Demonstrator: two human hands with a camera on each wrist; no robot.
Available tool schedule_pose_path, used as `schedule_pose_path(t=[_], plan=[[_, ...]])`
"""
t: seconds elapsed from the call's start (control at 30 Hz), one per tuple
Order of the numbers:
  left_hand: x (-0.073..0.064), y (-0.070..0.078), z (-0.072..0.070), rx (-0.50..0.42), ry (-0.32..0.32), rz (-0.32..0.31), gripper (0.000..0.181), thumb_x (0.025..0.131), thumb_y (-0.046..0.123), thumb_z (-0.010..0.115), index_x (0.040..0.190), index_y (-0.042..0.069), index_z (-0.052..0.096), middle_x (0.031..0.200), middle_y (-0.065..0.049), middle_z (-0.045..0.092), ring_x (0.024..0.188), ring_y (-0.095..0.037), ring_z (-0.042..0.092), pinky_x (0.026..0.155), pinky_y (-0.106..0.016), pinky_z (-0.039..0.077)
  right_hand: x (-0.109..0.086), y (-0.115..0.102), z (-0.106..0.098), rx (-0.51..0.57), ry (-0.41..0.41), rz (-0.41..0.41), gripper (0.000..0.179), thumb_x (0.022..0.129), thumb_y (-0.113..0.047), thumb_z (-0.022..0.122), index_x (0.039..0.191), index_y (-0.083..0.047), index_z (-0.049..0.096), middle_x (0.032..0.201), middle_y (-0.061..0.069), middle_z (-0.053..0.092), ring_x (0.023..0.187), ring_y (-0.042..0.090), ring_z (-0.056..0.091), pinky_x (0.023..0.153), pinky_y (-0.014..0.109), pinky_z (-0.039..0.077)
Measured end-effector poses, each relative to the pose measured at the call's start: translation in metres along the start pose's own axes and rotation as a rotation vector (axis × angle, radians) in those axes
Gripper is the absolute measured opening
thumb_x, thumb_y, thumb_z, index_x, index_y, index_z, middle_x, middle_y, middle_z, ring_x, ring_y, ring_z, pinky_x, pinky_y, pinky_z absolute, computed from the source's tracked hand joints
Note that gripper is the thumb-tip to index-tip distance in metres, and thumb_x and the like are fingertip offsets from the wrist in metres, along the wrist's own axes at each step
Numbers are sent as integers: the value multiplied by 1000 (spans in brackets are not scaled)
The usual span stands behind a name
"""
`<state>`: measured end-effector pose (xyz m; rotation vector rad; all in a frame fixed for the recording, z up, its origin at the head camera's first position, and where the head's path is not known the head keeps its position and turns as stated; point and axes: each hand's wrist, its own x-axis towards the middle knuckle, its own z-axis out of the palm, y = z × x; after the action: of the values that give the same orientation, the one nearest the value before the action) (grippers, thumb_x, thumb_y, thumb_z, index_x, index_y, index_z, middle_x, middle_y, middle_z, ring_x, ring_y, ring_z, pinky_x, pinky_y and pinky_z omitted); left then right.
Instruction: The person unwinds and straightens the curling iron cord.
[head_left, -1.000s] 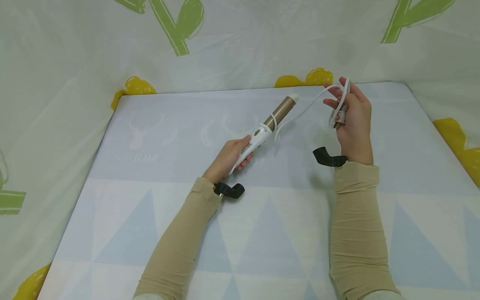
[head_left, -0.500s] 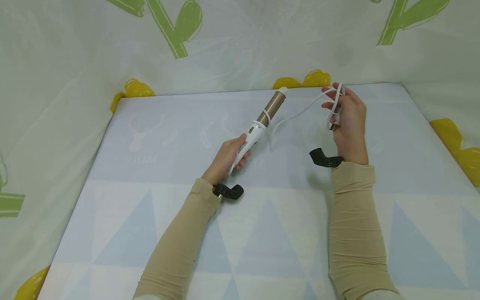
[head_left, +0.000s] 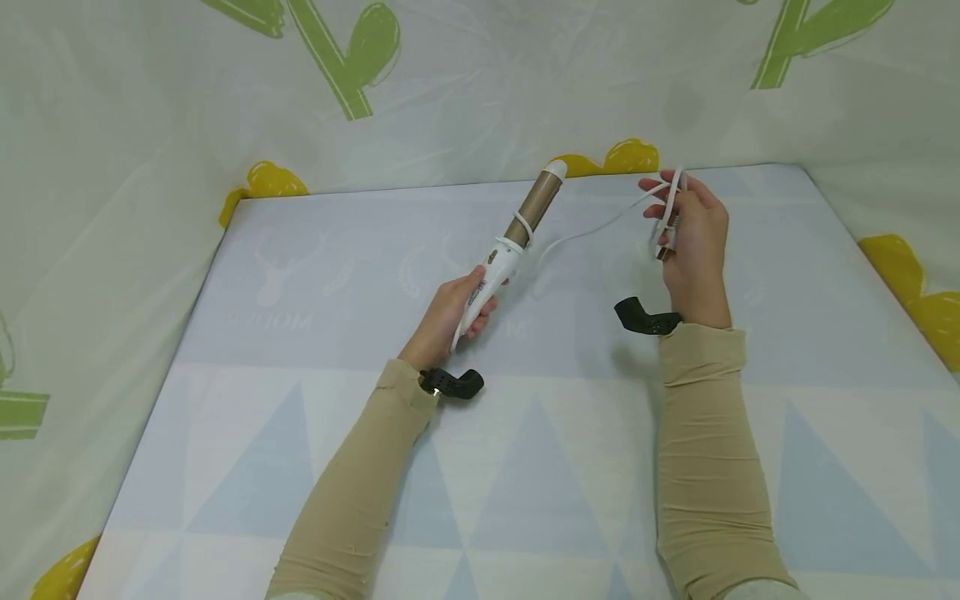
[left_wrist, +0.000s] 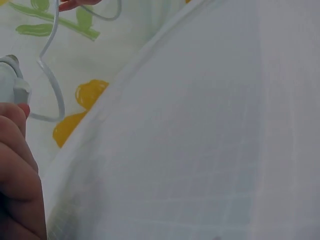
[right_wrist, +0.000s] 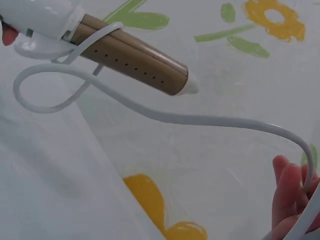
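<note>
My left hand (head_left: 447,312) grips the white handle of a curling iron (head_left: 537,208), which tilts up and to the right with its white tip toward the back edge of the table. Its brown barrel, with a row of small holes, shows well in the right wrist view. A white power cord (right_wrist: 200,120) loops around the barrel's base and runs across to my right hand (head_left: 697,242). Between those fingers are a bend of the cord and its plug (head_left: 667,242), the prongs pointing down. In the left wrist view only the handle's end (left_wrist: 12,82) shows past the curled fingers.
A table under a pale blue and white patterned cloth (head_left: 540,467) lies below both hands. Behind it and at the sides hangs a whitish sheet (head_left: 480,92) with green and yellow plant prints. Each wrist wears a black camera mount (head_left: 453,383).
The curling iron has swung left and its tip now points more steeply toward the back. My right hand has shifted slightly left and a little down, still holding the cord and plug.
</note>
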<state>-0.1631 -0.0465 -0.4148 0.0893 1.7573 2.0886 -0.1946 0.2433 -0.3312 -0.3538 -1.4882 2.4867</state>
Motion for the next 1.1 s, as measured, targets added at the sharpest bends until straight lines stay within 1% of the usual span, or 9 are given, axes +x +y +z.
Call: schedule_pose_path(t=[0.1, 0.17, 0.23, 0.33, 0.47, 0.6, 0.77, 0.93, 1.1], plan=[[-6, 7, 2, -40, -40, 22, 53, 91, 47, 42, 116, 1, 53, 68, -5, 47, 44, -9, 42, 34, -18, 35, -1, 0, 2, -22, 10, -40, 23, 92, -9, 41, 103, -4, 60, 101, 13, 63, 63, 21, 55, 35, 25, 20], [-9, 11, 2, -61, -60, 33, 51, 94, 43, 39, 118, -1, 51, 67, -5, 45, 44, -9, 42, 35, -18, 35, -2, 0, 3, -25, -2, -71, 21, 92, -11, 43, 102, -2, 59, 99, 14, 63, 62, 22, 55, 34, 24, 21], [-8, 11, 1, -87, -68, 39, 51, 94, 42, 39, 119, -1, 51, 66, -5, 44, 44, -9, 41, 34, -18, 34, -2, 1, 3, -47, -9, -67, 20, 92, -16, 49, 103, -3, 59, 99, 14, 63, 63, 21, 54, 34, 24, 23], [-4, 6, -2, -131, -85, 38, 50, 94, 43, 40, 118, 1, 51, 65, -5, 42, 43, -10, 40, 33, -19, 32, -2, 3, 3, -88, -20, -48, 20, 90, -19, 54, 104, -5, 58, 99, 12, 63, 63, 20, 53, 35, 22, 27], [0, 1, -6, -193, -142, 44, 51, 93, 44, 40, 119, 0, 48, 63, -4, 39, 42, -9, 38, 33, -18, 31, -2, 6, 3, -114, -28, -31, 21, 89, -19, 56, 105, -6, 57, 99, 10, 63, 62, 19, 52, 35, 22, 30], [0, 0, -8, -221, -191, 64, 52, 93, 44, 39, 119, -2, 45, 62, -3, 39, 42, -9, 37, 32, -18, 31, -2, 8, 4, -116, -42, -55, 22, 87, -18, 59, 104, -5, 57, 99, 12, 62, 61, 19, 51, 35, 20, 29], [-1, 0, -8, -217, -198, 73, 52, 93, 43, 39, 119, -2, 46, 62, -3, 39, 42, -9, 37, 33, -18, 31, 1, 11, 4, -122, -55, -72, 21, 85, -13, 61, 105, -8, 57, 98, 11, 61, 61, 19, 52, 35, 20, 30], [-1, -1, -7, -171, -192, 74, 53, 92, 45, 42, 118, -1, 48, 61, -3, 40, 42, -9, 37, 34, -19, 31, 4, 15, 3, -226, -60, -63, 25, 87, -11, 58, 112, -11, 55, 99, 9, 61, 64, 17, 54, 37, 18, 32], [0, -4, -5, -90, -170, 80, 58, 91, 45, 43, 119, -5, 46, 61, -4, 42, 42, -9, 37, 33, -20, 29, 4, 18, 2, -312, -56, -49, 24, 89, -10, 54, 113, -13, 59, 99, 6, 62, 69, 15, 56, 37, 18, 31]])
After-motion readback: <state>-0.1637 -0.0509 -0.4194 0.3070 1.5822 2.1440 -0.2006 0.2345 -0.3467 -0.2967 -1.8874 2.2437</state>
